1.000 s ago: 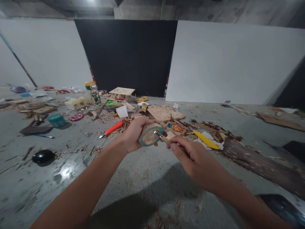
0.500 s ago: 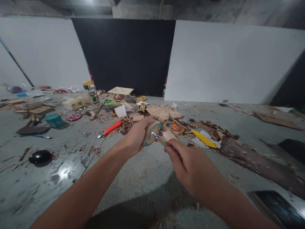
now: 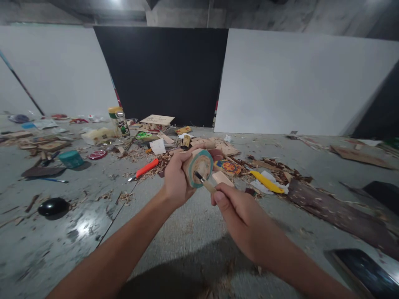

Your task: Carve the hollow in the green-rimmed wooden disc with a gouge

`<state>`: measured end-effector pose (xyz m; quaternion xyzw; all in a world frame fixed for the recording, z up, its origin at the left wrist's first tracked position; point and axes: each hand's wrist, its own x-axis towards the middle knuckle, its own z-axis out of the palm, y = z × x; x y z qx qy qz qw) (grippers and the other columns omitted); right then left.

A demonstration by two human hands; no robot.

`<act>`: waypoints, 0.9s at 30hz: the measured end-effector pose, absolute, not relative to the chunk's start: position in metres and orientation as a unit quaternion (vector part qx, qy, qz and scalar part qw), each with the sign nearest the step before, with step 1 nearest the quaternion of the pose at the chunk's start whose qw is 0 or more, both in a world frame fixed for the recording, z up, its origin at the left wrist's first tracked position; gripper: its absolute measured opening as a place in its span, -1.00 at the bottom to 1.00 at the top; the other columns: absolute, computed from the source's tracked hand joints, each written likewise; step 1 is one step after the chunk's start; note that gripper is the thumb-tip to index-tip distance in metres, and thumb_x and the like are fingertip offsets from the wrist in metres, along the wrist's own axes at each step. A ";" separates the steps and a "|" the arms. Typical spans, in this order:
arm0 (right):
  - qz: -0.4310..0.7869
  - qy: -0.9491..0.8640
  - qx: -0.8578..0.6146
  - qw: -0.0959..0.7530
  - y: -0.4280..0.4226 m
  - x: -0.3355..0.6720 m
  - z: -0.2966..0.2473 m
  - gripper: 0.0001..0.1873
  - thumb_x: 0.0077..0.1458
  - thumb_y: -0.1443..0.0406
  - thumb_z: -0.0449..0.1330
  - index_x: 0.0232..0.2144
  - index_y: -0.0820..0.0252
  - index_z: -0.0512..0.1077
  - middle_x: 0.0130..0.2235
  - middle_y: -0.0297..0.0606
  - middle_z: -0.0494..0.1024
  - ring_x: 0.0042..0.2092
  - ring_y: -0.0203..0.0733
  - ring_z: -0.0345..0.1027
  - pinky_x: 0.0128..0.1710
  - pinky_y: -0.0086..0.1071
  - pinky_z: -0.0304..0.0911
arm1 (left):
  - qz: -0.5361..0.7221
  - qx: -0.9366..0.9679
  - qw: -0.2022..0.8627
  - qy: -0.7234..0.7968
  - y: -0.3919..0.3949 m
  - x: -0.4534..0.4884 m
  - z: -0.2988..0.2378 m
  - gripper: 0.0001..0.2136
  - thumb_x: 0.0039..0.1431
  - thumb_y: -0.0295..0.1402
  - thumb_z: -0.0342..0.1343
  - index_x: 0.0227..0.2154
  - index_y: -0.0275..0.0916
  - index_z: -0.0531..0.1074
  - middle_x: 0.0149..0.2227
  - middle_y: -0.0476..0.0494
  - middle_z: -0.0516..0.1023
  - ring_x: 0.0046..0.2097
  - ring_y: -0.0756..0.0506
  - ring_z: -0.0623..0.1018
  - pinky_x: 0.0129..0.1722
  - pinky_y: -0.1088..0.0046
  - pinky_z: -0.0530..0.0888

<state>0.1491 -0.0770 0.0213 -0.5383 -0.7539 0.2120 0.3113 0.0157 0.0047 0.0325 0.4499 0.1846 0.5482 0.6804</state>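
Observation:
My left hand [image 3: 178, 176] is closed around a round wooden piece [image 3: 204, 164], gripping its side and back. A teal band runs around its front rim, and the bare middle looks hollowed and rough. My right hand [image 3: 238, 207] pinches a small brush [image 3: 208, 185] by its pale handle. Behind the brush's dark tip is a shiny metal collar. This tip meets the lower left of the bare middle, near the teal rim. Beneath and behind the piece lies a painted wooden piece [image 3: 229, 167] in red, yellow and blue.
On the concrete floor lie an orange cutter [image 3: 147, 167], a yellow cutter [image 3: 267, 182], a teal pot [image 3: 71, 158], a black rounded object [image 3: 52, 206] and a bark slab [image 3: 339, 211]. A phone [image 3: 364, 265] sits at lower right. Wood shavings are scattered about. Panels [image 3: 168, 74] stand behind.
My left hand has turned the wooden piece so its front faces me more. The brush has shifted slightly left and down, its dark tip now visible.

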 end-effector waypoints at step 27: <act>0.144 -0.778 -0.549 0.271 -0.070 0.170 0.029 -0.72 0.28 0.22 -0.04 -0.43 0.14 0.34 -0.51 -0.32 0.39 -0.50 -0.22 0.19 -0.48 -0.33 -0.04 | 0.366 0.326 0.842 0.224 0.005 0.014 0.033 -0.49 0.24 -0.09 -0.20 -0.10 -0.40 0.49 -0.27 -0.41 0.62 -0.24 -0.27 0.61 -0.26 0.18 0.53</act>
